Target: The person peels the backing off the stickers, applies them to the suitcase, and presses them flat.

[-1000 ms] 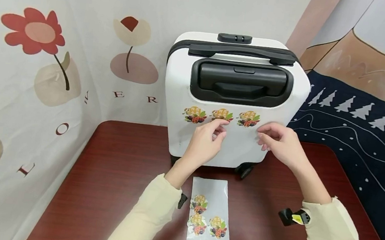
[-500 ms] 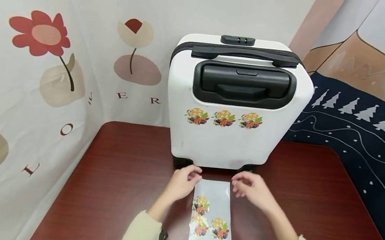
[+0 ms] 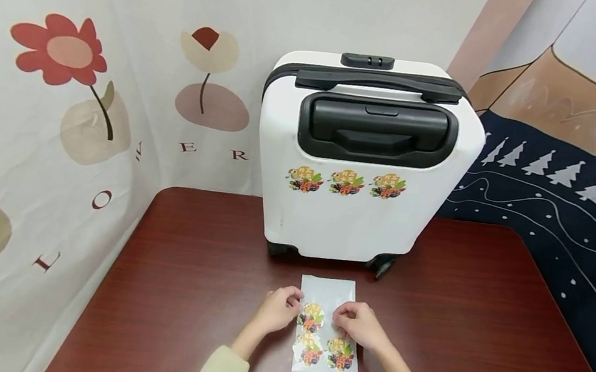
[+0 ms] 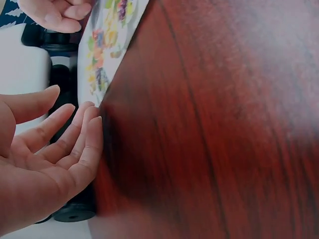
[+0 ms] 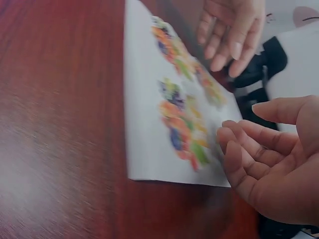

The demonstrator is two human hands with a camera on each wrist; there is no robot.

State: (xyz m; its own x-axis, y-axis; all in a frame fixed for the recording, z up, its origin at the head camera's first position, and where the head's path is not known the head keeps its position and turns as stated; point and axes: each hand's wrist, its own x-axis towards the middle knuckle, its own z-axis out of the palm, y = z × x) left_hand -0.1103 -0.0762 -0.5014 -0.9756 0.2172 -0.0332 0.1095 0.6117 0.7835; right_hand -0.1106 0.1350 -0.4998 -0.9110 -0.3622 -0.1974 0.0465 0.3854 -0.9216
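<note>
A white sticker sheet (image 3: 327, 287) lies on the table, bearing three fruit stickers, among them one at its lower right (image 3: 340, 355). My left hand (image 3: 278, 309) is at the sheet's left edge, beside the upper left sticker (image 3: 310, 317). In the left wrist view, the fingers (image 4: 89, 144) are loosely bent, thumb apart, with nothing between them. Over the right part of the sheet is my right hand (image 3: 362, 324), just above the lower right sticker. Its fingers (image 5: 234, 159) look relaxed in the right wrist view, and the thumb stands apart from them.
Behind the sheet a white suitcase (image 3: 337, 227) stands on the brown table (image 3: 200, 273), with a black handle recess (image 3: 378, 131). Three matching stickers, the middle one (image 3: 347, 182) included, sit in a row on its face. Printed cloth (image 3: 143, 39) hangs behind and at both sides.
Both hands have come down from the suitcase's face to the sheet, drawing nearer to the person. The right hand has moved in over the sheet. Suitcase and sheet stay in place.
</note>
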